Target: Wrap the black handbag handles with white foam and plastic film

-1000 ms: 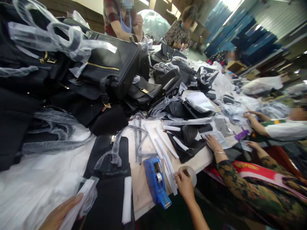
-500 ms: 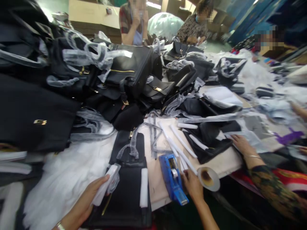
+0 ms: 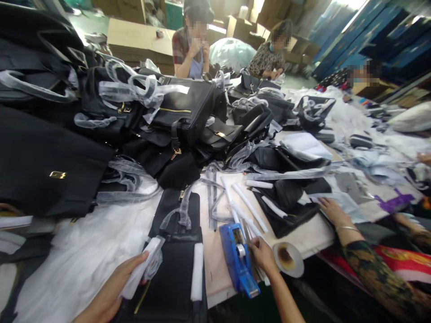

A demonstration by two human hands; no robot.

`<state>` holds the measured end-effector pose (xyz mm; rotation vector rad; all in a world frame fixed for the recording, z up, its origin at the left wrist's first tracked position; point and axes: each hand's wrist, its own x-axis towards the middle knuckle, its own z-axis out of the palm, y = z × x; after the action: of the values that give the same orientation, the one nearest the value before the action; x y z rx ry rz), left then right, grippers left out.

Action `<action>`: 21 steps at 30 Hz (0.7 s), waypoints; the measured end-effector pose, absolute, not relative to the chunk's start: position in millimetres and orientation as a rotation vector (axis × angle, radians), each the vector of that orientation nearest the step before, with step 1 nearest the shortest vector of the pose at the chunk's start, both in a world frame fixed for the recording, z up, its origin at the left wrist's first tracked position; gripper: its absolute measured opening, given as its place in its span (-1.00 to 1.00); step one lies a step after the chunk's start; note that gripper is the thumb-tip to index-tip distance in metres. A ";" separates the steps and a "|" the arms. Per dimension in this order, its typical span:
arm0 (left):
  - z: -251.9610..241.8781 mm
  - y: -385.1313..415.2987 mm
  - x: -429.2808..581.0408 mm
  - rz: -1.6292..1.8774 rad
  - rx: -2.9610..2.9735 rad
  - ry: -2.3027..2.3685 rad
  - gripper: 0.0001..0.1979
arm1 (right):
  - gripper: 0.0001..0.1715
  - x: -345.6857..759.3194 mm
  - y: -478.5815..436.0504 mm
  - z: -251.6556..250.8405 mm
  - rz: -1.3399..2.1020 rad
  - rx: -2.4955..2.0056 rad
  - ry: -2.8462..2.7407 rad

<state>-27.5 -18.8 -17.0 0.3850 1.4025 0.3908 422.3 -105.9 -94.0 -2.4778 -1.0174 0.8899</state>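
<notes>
One white strip in clear plastic, gripped in the fingers of the left hand, slants away rightward over the black bag; the blue tape dispenser lies just left of the nearer right hand, whose bunched fingers' hold I cannot tell; other bags crowd the pale table; cartons stand behind.
</notes>
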 end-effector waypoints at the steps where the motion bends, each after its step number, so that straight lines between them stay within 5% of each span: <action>1: -17.3 -18.6 -28.0 0.390 0.383 1.400 -0.46 | -0.79 424.5 -107.5 -92.0 0.889 -2.446 -0.967; 8: -17.5 -18.1 -29.5 0.374 0.366 1.375 -0.50 | -0.40 430.0 -110.7 -57.1 0.951 -2.270 -0.695; 12: -15.5 -18.9 -28.4 0.448 0.405 1.340 -0.52 | -0.48 390.6 -92.1 -4.9 0.930 -2.111 -0.682; 15: -17.6 -18.5 -29.4 0.491 0.436 1.332 -0.56 | -0.58 328.9 -73.9 27.8 1.240 -2.025 -0.963; 18: -19.4 -19.6 -30.7 0.502 0.439 1.350 -0.57 | -0.66 260.6 -60.7 31.7 1.688 -1.800 -1.127; 21: -20.5 -21.0 -31.3 0.488 0.442 1.356 -0.57 | -0.79 216.8 -52.5 10.5 1.791 -1.796 -1.270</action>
<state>-31.3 -21.0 -20.5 0.4415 1.3556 0.4879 216.8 -52.5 10.5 -1.7956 -1.2698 1.7915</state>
